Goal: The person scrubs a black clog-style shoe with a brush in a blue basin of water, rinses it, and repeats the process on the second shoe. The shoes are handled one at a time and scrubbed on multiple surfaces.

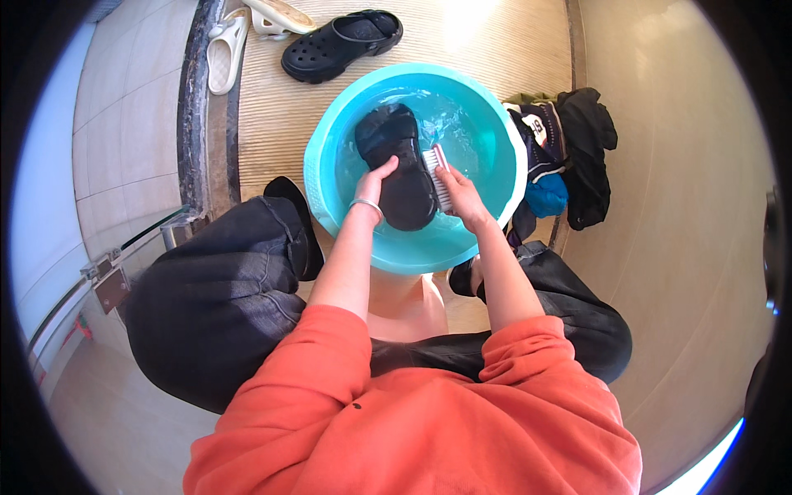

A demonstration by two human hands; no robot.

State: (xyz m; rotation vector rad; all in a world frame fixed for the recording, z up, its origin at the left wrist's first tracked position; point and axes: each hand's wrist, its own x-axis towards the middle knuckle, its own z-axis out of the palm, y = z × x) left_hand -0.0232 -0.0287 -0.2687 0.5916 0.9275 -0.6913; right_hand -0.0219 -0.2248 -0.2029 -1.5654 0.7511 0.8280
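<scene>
A wet black clog (405,179) is held over a turquoise plastic basin (314,176) that has water in it. My left hand (375,185) grips the clog along its left side, thumb on top. In my right hand (461,195) is a scrubbing brush (438,176) with white bristles and a pinkish back. Its bristles face the clog's right side and appear to touch it. Fingers wrapped beneath the clog are hidden.
Past the basin lies another black clog (343,46). Cream slippers (228,52) are by the stone threshold (201,80) at upper left. Piled clothes (581,154) sit against the right wall. A glass panel with metal fittings (108,278) stands left of my knee.
</scene>
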